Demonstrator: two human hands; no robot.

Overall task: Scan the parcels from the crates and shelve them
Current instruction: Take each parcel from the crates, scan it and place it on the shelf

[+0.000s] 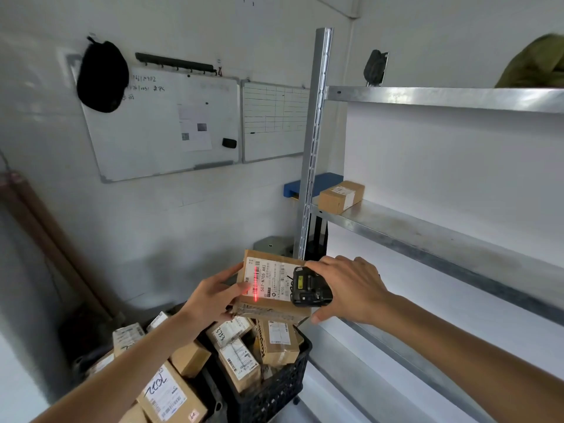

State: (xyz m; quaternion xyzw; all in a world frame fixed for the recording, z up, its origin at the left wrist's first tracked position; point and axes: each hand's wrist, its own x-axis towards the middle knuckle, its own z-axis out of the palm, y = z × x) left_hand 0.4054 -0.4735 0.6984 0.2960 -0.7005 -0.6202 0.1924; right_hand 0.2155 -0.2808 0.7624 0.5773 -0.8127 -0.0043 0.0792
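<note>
My left hand (213, 296) grips a brown cardboard parcel (268, 309) by its left edge, white label facing up. My right hand (351, 290) holds a black handheld scanner (308, 288) over the parcel's right side. A red scan line falls across the barcode on the label. Below them a black plastic crate (274, 389) holds several brown parcels (241, 361). More parcels (166, 392) lie piled to its left. One small parcel (340, 196) stands on the metal shelf (427, 230) at its left end.
A metal shelving unit with an upright post (314, 141) fills the right side. Two whiteboards (164, 123) and a black bag (102, 76) hang on the left wall. A blue object (293, 186) sits behind the post. An olive bag (537, 65) lies on the top shelf.
</note>
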